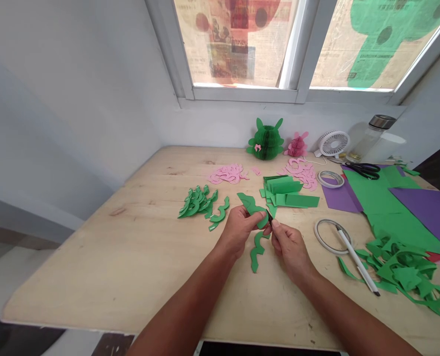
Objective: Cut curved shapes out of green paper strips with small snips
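My left hand [240, 227] pinches a folded piece of green paper [250, 203] with a curvy outline, held a little above the table. Fingers of my right hand [287, 242] are closed round small scissors [269, 216]; only their dark blades show, at the paper's right edge, and the handles are hidden in the hand. Below both hands is a wavy green paper strip [256, 254]; its upper end runs up beside my right fingers. Left of my hands lie a curved green cutout [220, 213] and a pile of similar green cutouts [197, 201].
Folded green paper strips [288, 190] and pink cutouts [227, 174] lie beyond my hands. To the right are tape rolls [330, 179], a white pen [359, 262], green scraps [405, 267], black scissors [363, 170] and purple sheets [427, 210]. A fan [334, 143] and bottle [371, 138] stand behind.
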Tool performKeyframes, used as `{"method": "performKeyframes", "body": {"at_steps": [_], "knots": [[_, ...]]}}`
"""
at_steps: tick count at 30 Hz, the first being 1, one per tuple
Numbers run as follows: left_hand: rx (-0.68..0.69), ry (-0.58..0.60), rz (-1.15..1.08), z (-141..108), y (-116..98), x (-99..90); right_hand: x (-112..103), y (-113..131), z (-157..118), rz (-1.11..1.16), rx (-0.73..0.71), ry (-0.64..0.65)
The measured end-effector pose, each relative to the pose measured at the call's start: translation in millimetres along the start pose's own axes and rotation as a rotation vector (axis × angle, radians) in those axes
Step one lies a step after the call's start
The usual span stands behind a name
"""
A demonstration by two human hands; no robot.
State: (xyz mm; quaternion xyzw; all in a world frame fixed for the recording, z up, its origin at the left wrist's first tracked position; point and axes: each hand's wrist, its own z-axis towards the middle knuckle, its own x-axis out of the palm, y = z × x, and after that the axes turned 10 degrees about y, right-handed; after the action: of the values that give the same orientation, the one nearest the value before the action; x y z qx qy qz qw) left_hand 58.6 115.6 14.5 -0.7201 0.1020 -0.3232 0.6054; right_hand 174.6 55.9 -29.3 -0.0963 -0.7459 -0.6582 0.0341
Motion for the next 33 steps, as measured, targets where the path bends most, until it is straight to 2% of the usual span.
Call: {"method": "performKeyframes", "body": {"at_steps": [11,33], "knots": [[0.017,0.009,0.007,1,2,-2.0,0,1,-1,-0.005,-0.002,0.002],[-0.046,0.066,0.059,2,-1,-11.2,0,3,-2,-0.013,0.011,0.033]]}}
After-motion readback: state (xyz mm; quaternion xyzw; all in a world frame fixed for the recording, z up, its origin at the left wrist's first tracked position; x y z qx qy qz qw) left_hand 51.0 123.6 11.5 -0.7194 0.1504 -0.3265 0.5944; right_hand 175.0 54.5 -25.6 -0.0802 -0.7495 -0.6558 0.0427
